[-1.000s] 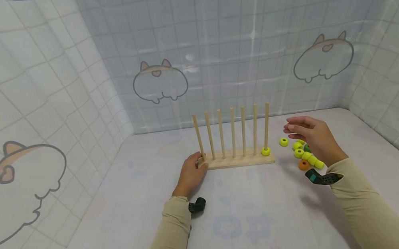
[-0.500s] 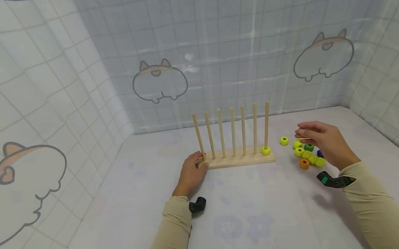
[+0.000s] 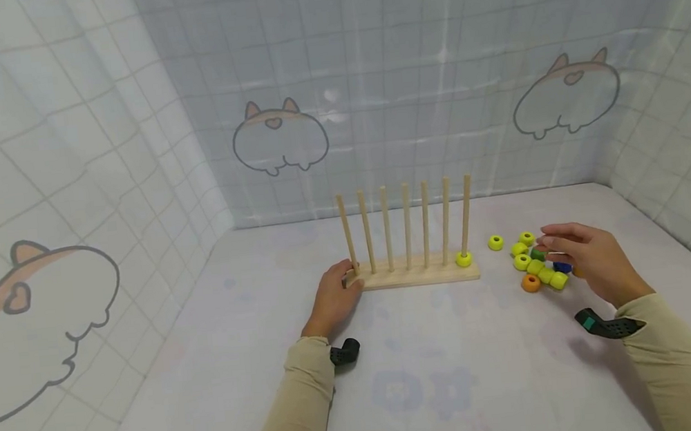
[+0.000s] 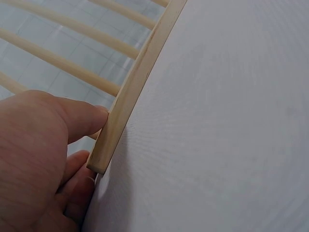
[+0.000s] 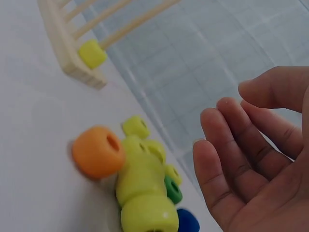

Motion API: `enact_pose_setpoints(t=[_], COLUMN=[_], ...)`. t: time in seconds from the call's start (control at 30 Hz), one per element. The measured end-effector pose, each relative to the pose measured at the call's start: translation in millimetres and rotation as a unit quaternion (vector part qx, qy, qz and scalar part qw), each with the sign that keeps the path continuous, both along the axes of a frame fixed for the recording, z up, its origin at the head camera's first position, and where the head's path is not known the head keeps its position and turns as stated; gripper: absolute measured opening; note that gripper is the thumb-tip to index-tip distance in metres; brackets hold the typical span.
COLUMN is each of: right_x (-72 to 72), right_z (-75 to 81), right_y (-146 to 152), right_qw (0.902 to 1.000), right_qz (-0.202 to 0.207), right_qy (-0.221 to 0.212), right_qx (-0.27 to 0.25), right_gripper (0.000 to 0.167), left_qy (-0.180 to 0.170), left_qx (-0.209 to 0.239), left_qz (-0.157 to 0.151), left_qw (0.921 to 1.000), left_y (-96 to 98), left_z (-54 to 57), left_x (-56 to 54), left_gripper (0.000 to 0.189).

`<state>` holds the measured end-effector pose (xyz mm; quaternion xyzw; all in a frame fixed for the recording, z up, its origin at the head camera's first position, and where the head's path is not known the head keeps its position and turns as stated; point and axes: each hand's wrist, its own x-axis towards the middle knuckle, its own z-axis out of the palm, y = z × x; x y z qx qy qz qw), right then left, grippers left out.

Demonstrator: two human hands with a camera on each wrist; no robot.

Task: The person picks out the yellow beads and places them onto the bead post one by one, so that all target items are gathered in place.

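Plainly, the left end of a grained wooden peg rack (image 3: 414, 277) is pinched by the left hand (image 3: 333, 300); nothing is held by the right hand (image 3: 601, 264), its fingers (image 5: 219, 130) relaxed.
Nearby, rounded glossy beads (image 3: 535, 267) are clustered; one yellow bead (image 3: 464, 259) is threaded at the rack's right end. Only in the right wrist view is the palm (image 5: 277, 198) shown.

A pale back wall (image 3: 379, 46) at 12 o'clock joins a left wall (image 3: 61, 180) at 9 and a right wall (image 3: 685, 113) at 3, all ruled with grey, tile-like lines that waver in places. Cartoon animals are drawn at 11 o'clock (image 3: 280, 142), 2 o'clock (image 3: 567, 98) and 9 o'clock (image 3: 56, 323). Soft glare (image 3: 442, 55) streaks the wall at 1. The whitish worktop (image 3: 247, 301) carries faint bluish shapes (image 3: 421, 390) at 5.
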<state>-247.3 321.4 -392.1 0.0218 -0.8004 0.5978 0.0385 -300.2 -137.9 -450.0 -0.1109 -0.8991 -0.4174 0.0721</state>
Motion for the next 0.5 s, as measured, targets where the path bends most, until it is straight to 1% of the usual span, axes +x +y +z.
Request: enact_pose_setpoints(t=[0.1, 0.3, 0.5], right_x=[1.6, 5.5, 9.9], right_z=[-2.9, -7.6, -12.1], right_y=[4, 10, 16], right_qw=[1.0000, 0.9998, 0.9996], right_qz=[-0.008, -0.016, -0.027], right_qy=[-0.003, 0.006, 0.000], right_qx=[0.004, 0.011, 0.003], right_gripper=[0.049, 0.046, 0.043], left_qy=[0.002, 0.008, 0.015], left_qx=[-0.001, -0.001, 0.000], left_qz=[-0.001, -0.004, -0.004], left_qw=[1.0000, 1.0000, 0.9999], left_y=[0.5, 1.0, 0.5], left_z=[1.0, 2.6, 2.8], left_x=[-0.1, 1.6, 2.1], left_gripper=[0.041, 0.040, 0.040])
